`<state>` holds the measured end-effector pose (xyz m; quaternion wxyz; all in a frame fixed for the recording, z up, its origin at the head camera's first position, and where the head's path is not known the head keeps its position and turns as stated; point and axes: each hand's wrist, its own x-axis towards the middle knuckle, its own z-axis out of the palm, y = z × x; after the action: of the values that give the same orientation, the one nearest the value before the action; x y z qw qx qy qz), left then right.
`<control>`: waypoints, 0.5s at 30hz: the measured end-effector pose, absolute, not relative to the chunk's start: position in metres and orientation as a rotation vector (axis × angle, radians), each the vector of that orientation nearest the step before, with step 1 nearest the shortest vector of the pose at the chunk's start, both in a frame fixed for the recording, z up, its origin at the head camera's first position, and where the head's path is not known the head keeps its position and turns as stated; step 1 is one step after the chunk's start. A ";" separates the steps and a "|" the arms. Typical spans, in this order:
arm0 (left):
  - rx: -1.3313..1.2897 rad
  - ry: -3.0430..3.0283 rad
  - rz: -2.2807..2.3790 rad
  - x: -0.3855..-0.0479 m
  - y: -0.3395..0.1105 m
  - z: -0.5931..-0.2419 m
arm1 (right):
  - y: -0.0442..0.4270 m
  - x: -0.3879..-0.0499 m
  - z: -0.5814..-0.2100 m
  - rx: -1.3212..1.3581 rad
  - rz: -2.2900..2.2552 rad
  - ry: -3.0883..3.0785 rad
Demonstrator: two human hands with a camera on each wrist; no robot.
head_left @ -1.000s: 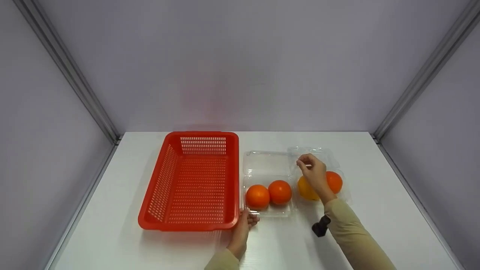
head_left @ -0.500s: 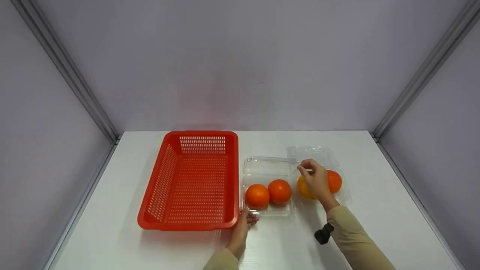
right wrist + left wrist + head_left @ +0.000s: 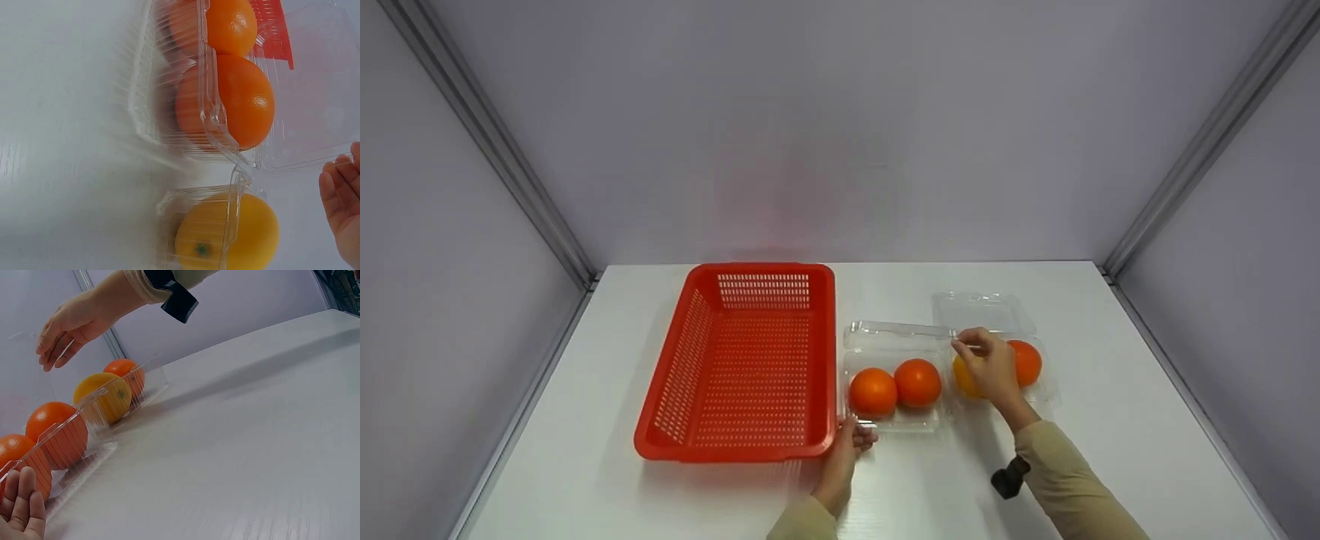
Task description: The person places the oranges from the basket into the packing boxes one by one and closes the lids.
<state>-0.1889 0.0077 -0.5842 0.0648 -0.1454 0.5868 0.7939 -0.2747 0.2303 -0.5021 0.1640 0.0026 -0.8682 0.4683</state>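
Note:
A clear plastic clamshell box [image 3: 904,426] with two oranges [image 3: 874,392] [image 3: 918,382] in its base lies right of the red basket. Its hinged lid [image 3: 896,335] is raised at the back, tilted up. My right hand [image 3: 990,367] pinches the lid's right edge between thumb and fingers; in the right wrist view the fingers [image 3: 343,185] meet that edge. My left hand [image 3: 844,457] holds the box's front left corner, with curled fingers [image 3: 25,500] against the front wall in the left wrist view. The left thumb is largely hidden there.
A red perforated basket [image 3: 825,360] stands left of the box. Close on the right, a second clear clamshell box [image 3: 986,311] lies with its lid back, holding a yellow-orange fruit [image 3: 964,377] and an orange [image 3: 1026,364]. Walls enclose the white table [image 3: 915,487] behind and at both sides.
My right hand has come forward and down, and the left box's lid has tilted forward with it. The left hand, the oranges and the basket stay in place.

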 end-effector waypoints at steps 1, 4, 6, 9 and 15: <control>-0.440 1.774 2.399 -0.189 0.008 -0.584 | 0.230 -0.274 -0.502 0.005 1.333 -2.480; -0.443 1.783 2.394 -0.188 0.008 -0.582 | 0.230 -0.273 -0.502 0.010 1.316 -2.480; -0.436 1.788 2.390 -0.188 0.008 -0.581 | 0.231 -0.271 -0.503 0.020 1.289 -2.471; -0.424 1.799 2.382 -0.188 0.008 -0.581 | 0.232 -0.270 -0.504 0.055 1.271 -2.426; -0.425 1.820 2.352 -0.187 0.006 -0.581 | 0.234 -0.267 -0.505 0.110 1.296 -2.389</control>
<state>-0.1874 0.0059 -0.5813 0.0685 -0.1412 0.6043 0.7811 -0.2667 0.2340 -0.5053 0.2091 0.0395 -0.8589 0.4658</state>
